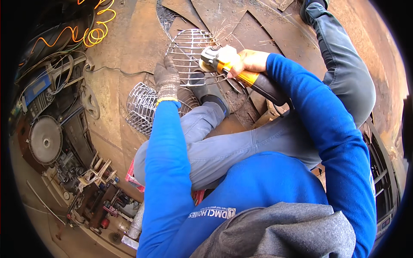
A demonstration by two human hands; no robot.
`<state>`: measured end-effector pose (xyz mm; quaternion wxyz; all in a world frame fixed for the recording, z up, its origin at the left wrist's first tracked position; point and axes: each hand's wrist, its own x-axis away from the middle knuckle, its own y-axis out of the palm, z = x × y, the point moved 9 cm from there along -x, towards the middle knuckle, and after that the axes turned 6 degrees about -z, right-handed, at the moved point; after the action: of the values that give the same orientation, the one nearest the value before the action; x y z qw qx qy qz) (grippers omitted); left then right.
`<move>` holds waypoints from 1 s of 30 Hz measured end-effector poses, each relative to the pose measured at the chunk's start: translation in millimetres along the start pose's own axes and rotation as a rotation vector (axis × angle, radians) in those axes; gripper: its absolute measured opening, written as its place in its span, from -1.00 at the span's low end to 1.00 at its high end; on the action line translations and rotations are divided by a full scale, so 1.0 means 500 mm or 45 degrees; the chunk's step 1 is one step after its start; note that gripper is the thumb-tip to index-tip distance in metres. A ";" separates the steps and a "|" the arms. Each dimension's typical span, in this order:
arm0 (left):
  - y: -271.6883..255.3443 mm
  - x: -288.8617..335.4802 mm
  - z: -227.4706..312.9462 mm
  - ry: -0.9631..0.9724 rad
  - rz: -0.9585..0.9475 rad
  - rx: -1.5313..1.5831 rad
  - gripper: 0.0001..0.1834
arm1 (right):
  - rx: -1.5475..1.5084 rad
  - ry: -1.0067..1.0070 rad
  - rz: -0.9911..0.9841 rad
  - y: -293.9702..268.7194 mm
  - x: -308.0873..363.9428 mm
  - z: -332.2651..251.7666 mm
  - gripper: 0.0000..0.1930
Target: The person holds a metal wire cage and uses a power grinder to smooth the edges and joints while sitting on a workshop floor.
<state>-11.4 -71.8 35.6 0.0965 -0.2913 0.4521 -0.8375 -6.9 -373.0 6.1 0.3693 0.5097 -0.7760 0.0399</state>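
Observation:
My left hand (167,77), in a dark knitted work glove, grips the left side of a silvery wire grid (189,58) with parallel bars and a curved far end. My right hand (250,61), without a dark glove, is wrapped round a yellow and black angle grinder (249,79). The grinder's head and disc (205,64) lie against or just over the grid's right side; exact contact is hard to tell. Thin bright streaks show just beyond the head. Below the grid, my shoe (208,94) sits close to its near edge.
A wire basket-like piece (142,107) stands left of my foot. Flat metal sheets (254,32) cover the floor ahead. An orange coiled hose (97,36) lies at the far left, near a dark cable (116,69). A round fan-like grille (45,139) and machine parts crowd the left.

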 end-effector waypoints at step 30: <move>-0.021 0.009 -0.031 -0.262 0.015 -0.202 -0.37 | -0.707 0.191 -0.054 -0.026 0.034 0.133 -0.33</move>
<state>-22.9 -56.9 39.3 0.1242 -0.3798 0.5064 -0.7642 -35.4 -421.2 -35.7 0.5519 0.4010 -0.7168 -0.1443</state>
